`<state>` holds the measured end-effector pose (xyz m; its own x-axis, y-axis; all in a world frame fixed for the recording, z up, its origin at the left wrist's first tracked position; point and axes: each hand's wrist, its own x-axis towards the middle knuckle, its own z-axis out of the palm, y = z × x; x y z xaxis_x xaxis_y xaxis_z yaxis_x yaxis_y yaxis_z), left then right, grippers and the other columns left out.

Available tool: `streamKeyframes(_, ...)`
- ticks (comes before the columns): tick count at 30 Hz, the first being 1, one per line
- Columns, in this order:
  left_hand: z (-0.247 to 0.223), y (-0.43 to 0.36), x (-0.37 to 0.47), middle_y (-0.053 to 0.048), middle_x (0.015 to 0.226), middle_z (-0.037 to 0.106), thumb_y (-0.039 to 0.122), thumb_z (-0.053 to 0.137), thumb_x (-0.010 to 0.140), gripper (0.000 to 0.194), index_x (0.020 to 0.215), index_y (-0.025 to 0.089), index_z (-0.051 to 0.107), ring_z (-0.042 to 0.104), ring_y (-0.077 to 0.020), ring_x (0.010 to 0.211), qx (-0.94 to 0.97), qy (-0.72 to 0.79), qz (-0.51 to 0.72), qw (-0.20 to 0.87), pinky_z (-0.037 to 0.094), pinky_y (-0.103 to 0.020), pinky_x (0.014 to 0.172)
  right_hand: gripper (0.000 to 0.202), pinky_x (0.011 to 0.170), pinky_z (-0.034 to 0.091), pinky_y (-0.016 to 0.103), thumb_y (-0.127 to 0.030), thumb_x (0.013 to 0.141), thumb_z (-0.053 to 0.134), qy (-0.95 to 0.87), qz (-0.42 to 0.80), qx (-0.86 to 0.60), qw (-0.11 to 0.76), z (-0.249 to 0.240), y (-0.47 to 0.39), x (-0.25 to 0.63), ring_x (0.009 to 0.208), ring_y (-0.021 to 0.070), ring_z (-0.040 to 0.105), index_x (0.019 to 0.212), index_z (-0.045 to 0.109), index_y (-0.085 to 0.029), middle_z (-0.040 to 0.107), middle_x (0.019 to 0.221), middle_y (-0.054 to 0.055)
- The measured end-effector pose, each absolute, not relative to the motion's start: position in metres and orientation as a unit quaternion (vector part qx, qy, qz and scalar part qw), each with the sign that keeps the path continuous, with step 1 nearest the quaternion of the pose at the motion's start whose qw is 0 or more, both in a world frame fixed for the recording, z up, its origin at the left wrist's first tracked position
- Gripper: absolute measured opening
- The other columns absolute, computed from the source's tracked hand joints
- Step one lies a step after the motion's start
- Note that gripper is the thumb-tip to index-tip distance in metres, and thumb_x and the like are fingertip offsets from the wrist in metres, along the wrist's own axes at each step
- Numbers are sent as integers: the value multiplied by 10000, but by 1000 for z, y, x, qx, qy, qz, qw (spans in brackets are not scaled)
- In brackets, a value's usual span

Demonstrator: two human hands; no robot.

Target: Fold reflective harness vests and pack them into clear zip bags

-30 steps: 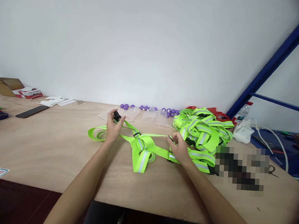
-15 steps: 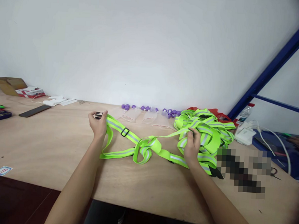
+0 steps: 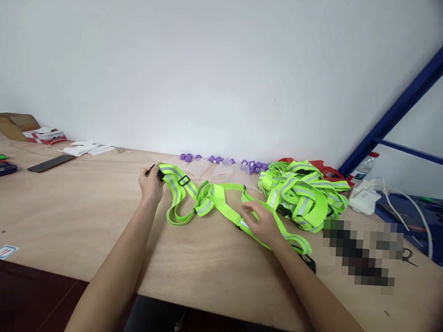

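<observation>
My left hand (image 3: 151,184) is closed on the black buckle (image 3: 160,174) at one end of a neon-green reflective strap harness (image 3: 218,198). The harness stretches across the table, tangled in loops at its middle, with a black slide adjuster (image 3: 184,181) near the left hand. My right hand (image 3: 261,221) hovers at the harness's right part, fingers curved and apart, with no strap visibly pinched between them. Past it, the harness ends in a black buckle (image 3: 307,262), partly hidden by my right forearm. Behind lies a heap of similar green straps (image 3: 305,197).
Purple reels (image 3: 257,168) and clear plastic bags (image 3: 221,173) lie along the wall. A bottle (image 3: 364,168), a white charger (image 3: 364,199) with cables and a blue tray (image 3: 400,215) stand right. A dark flat bar (image 3: 52,163) and cardboard box (image 3: 14,124) are left.
My right hand has moved left and down, away from the strap it held up by the heap. The harness has slackened, and its right end has shifted left. My left hand moved slightly right.
</observation>
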<state>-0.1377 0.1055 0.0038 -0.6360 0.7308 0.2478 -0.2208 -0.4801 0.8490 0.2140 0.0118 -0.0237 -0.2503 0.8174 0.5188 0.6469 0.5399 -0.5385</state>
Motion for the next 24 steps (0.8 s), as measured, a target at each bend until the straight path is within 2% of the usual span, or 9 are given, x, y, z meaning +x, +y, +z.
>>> streamKeyframes(1, 5, 105, -137, -36, 909, 681, 358, 710, 710, 368, 810, 227, 381, 666, -158, 756, 299, 402, 809, 307, 502, -241, 589, 217, 881, 527, 410, -382, 926, 572, -804, 131, -459, 355, -24, 11, 212, 962, 259, 666, 1075, 669, -258, 709, 1035, 81)
streamKeyframes(3, 6, 104, -135, -65, 963, 710, 329, 720, 724, 338, 838, 222, 420, 687, -173, 804, 277, 374, 822, 328, 530, -260, 621, 285, 947, 507, 414, -382, 883, 649, -836, 153, -444, 285, -27, 10, 210, 1072, 266, 644, 1145, 672, -271, 694, 1162, 75)
streamKeyframes(6, 7, 103, -134, -78, 981, 722, 307, 731, 739, 298, 875, 208, 485, 700, -179, 859, 256, 345, 840, 331, 556, -275, 676, 350, 1009, 472, 423, -336, 863, 676, -852, 135, -444, 243, -34, 12, 208, 1182, 271, 595, 1208, 665, -277, 653, 1265, 80)
streamKeyframes(9, 9, 103, -136, -61, 951, 712, 327, 759, 718, 314, 874, 195, 520, 702, -176, 862, 275, 331, 850, 305, 564, -283, 727, 299, 983, 481, 409, -281, 891, 621, -841, 102, -473, 243, -39, 15, 211, 1147, 257, 611, 1185, 675, -262, 664, 1230, 80)
streamKeyframes(14, 15, 102, -146, -21, 836, 663, 328, 761, 706, 352, 885, 199, 486, 678, -161, 694, 308, 304, 865, 253, 574, -338, 687, 237, 877, 487, 381, -264, 872, 615, -785, 40, -579, 218, -44, 24, 223, 1081, 279, 616, 1088, 712, -250, 689, 1111, 80)
streamKeyframes(18, 17, 102, -160, 8, 872, 613, 251, 752, 707, 374, 882, 225, 422, 692, -174, 782, 277, 290, 905, 141, 605, -379, 739, 238, 811, 473, 360, -279, 862, 617, -750, 18, -630, 201, -47, 34, 236, 1007, 282, 631, 1069, 726, -236, 678, 1000, 92)
streamKeyframes(21, 16, 102, -170, -6, 931, 590, 262, 753, 728, 367, 869, 224, 416, 678, -165, 863, 278, 340, 895, 84, 605, -337, 773, 247, 765, 461, 345, -276, 848, 631, -740, 8, -642, 200, -50, 37, 243, 970, 280, 638, 1073, 727, -241, 667, 969, 91)
streamKeyframes(24, 15, 102, -171, -22, 970, 609, 265, 775, 703, 401, 883, 221, 420, 682, -159, 895, 284, 375, 877, 97, 590, -285, 767, 216, 688, 440, 324, -277, 851, 630, -734, 2, -648, 202, -50, 37, 246, 909, 266, 644, 1040, 734, -260, 656, 968, 84)
